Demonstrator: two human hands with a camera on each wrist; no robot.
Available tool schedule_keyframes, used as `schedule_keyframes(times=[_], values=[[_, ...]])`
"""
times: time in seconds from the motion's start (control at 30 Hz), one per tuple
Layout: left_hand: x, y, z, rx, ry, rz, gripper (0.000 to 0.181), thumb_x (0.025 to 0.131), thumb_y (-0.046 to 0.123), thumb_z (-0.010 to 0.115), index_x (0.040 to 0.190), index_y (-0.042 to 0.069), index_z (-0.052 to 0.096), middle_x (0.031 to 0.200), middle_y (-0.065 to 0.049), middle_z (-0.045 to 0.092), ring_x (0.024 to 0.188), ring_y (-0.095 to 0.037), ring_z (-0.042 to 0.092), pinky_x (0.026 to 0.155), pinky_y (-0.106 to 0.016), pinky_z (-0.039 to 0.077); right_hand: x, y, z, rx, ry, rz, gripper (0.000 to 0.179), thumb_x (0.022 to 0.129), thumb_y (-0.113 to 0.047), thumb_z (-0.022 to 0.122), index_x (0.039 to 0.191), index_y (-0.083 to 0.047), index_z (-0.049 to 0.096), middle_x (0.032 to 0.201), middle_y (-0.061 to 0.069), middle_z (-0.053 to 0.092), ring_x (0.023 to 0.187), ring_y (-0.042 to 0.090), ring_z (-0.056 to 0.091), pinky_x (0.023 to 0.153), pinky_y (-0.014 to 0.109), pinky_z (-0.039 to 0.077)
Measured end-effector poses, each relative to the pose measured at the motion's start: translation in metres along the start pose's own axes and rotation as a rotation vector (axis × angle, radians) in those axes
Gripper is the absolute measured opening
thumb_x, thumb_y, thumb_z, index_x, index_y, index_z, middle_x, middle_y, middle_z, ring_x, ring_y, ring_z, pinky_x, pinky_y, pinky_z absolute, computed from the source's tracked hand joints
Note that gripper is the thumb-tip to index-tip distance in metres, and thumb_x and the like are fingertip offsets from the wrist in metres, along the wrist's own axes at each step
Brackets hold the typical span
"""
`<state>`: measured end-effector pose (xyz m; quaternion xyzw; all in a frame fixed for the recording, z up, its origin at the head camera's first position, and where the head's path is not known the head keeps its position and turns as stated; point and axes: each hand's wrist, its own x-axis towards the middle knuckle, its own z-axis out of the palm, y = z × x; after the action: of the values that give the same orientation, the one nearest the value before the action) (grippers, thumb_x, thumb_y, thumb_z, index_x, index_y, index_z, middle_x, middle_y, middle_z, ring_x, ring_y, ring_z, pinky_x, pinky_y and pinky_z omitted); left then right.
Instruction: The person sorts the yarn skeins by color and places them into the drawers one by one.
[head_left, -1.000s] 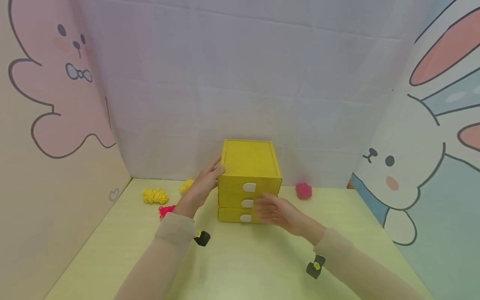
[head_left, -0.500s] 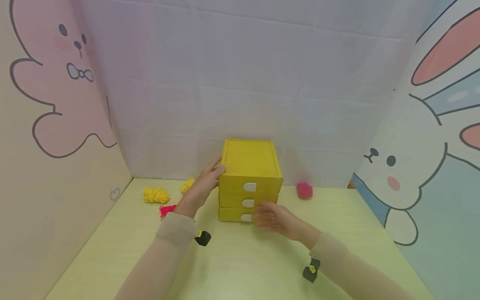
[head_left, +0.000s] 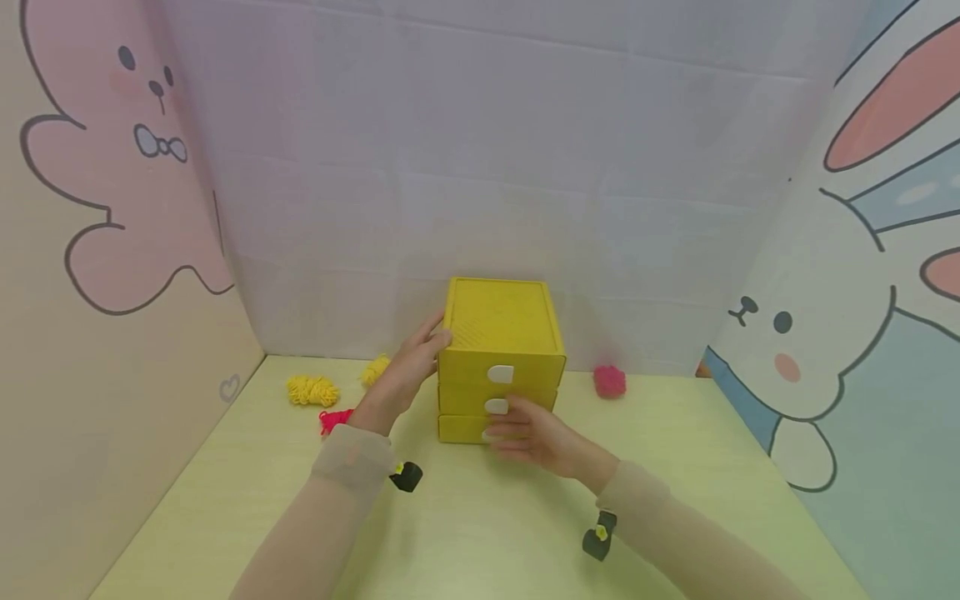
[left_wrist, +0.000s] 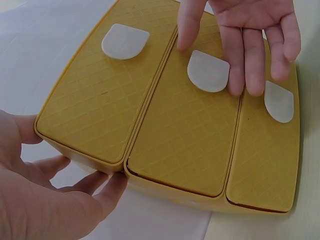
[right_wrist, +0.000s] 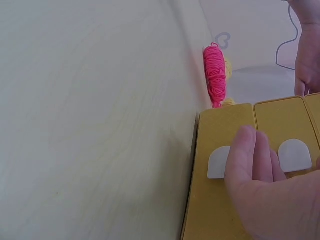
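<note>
A yellow drawer box (head_left: 504, 317) with three stacked drawers stands against the back wall, each drawer front bearing a white tab handle. My left hand (head_left: 408, 371) rests on the box's left side, its fingers (left_wrist: 86, 182) spread along that wall and its thumb at the upper front edge. In front of the lower drawers is my right hand (head_left: 543, 437), fingers extended. The left wrist view has its thumb on one side of the middle handle (left_wrist: 208, 71) and its fingers on the other; contact with the handle cannot be told. The bottom handle (right_wrist: 218, 162) is partly covered in the right wrist view.
Left of the box lie a yellow yarn bundle (head_left: 312, 390), a second yellow bundle (head_left: 374, 370) and a pink-red yarn bundle (head_left: 335, 420), partly behind my left arm. A dark pink yarn bundle (head_left: 610, 382) lies right of the box. Printed walls enclose the pale table (head_left: 465, 533).
My right hand has moved left across the drawer fronts to the handles. The left hand stays against the box. All drawers remain closed.
</note>
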<state>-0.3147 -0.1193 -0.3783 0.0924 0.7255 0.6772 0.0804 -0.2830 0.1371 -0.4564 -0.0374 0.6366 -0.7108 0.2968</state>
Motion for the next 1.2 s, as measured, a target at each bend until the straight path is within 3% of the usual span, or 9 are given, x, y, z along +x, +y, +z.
schedule_keyframes(times=[0.27, 0.63, 0.83, 1.2], values=[[0.001, 0.000, 0.000, -0.002, 0.007, -0.004, 0.064, 0.115, 0.036, 0.046, 0.172, 0.030, 0.019, 0.177, -0.005, 0.019, 0.161, -0.031, 0.022, 0.130, -0.059, 0.022, 0.009, 0.005, 0.005, 0.060, 0.067, -0.003, 0.069, 0.110, -0.048, 0.051, 0.153, 0.006, 0.048, 0.151, 0.026, 0.057, 0.136, 0.041, 0.059, 0.118, 0.049, 0.047], [0.001, -0.001, 0.000, -0.010, 0.013, -0.004, 0.063, 0.114, 0.036, 0.048, 0.171, 0.030, 0.021, 0.175, -0.005, 0.023, 0.160, -0.029, 0.025, 0.130, -0.058, 0.024, 0.010, 0.010, 0.006, 0.065, 0.079, -0.033, 0.067, 0.111, -0.048, 0.052, 0.150, 0.007, 0.052, 0.146, 0.024, 0.062, 0.133, 0.039, 0.062, 0.116, 0.047, 0.049], [0.002, -0.001, 0.000, -0.008, 0.015, -0.005, 0.062, 0.114, 0.035, 0.048, 0.171, 0.030, 0.023, 0.174, -0.005, 0.027, 0.159, -0.030, 0.028, 0.129, -0.058, 0.024, 0.007, 0.011, 0.006, 0.037, 0.079, -0.047, 0.067, 0.111, -0.048, 0.052, 0.149, 0.008, 0.054, 0.143, 0.025, 0.064, 0.127, 0.035, 0.067, 0.112, 0.045, 0.053], [0.001, 0.001, 0.000, 0.003, 0.015, -0.022, 0.062, 0.114, 0.037, 0.048, 0.170, 0.034, 0.024, 0.174, -0.002, 0.025, 0.158, -0.030, 0.030, 0.129, -0.058, 0.025, -0.002, 0.013, 0.005, 0.016, 0.024, -0.045, 0.069, 0.110, -0.048, 0.054, 0.151, 0.008, 0.051, 0.147, 0.028, 0.059, 0.137, 0.044, 0.058, 0.117, 0.049, 0.047]])
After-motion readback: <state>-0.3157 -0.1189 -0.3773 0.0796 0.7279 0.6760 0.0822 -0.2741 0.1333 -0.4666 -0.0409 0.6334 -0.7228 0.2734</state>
